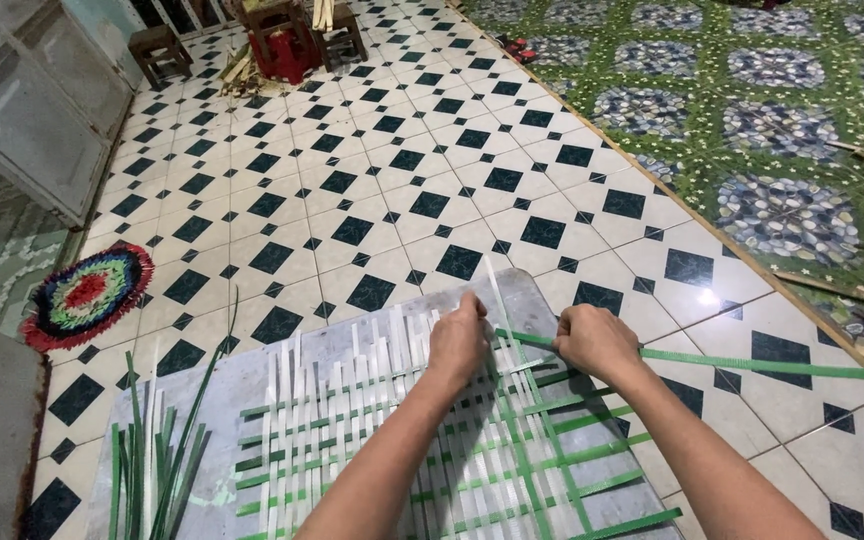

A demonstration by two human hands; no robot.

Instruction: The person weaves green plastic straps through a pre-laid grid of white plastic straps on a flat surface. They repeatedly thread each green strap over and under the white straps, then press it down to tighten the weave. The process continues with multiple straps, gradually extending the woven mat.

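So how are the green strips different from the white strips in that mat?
The green strips mostly run sideways across the woven mat, while the white strips run away from the person. The right hand pulls one long green strip that sticks far out over the tiled floor; the left hand presses on white ones, which end near the mat's edge. Both are thin, flat and woven over and under.

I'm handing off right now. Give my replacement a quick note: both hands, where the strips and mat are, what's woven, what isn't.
Left hand presses on the white strips at the woven mat's far edge.
Right hand grips a long green strip running out to the right.
The mat lies on a grey board; spare green strips lie at its left.
Done: most of the lattice. Left: this green strip isn't fully threaded.
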